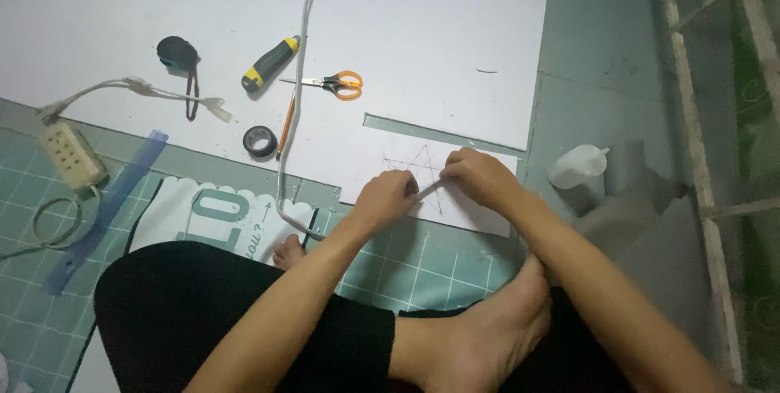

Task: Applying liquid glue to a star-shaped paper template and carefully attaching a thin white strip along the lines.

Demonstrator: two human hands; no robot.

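Nearest the camera, the person sits cross-legged on the floor in black trousers, a bare foot [479, 336] lying across the lap and the toes of the other foot [287, 252] peeping out beside the knee. Both forearms reach forward to a small white sheet [471, 214] bearing a pencilled star.

The left hand [384, 198] is curled, its grip closed, fingertips pinched on one end of a thin pale stick [428, 188] that lies on the sheet. The right hand [479, 174] is curled too, its fingers bent down onto the other end of the same stick and onto the paper; its grip is closed around that end as far as can be seen. The two hands sit just beside each other, over the lower right of the star.

The sheet rests partly on a green cutting mat [422, 267] with a white grid. To the left on the mat lie a white-and-teal printed card [215, 218], a translucent blue ruler [106, 206] and a cream power strip [73, 153] with its cord.

Farther off is a large white board [439, 28] with a narrow slot cut into it. On it lie a roll of black tape [260, 141], an orange pencil [286, 127], orange-handled scissors [337, 84], a black-and-yellow screwdriver [270, 63], a dark tape measure [177, 52] and a grey cable [302, 76] running up the board.

To the right, on the grey floor, a white plastic bottle [577, 166] lies near the sheet, and a wooden frame [699, 157] runs along the edge.
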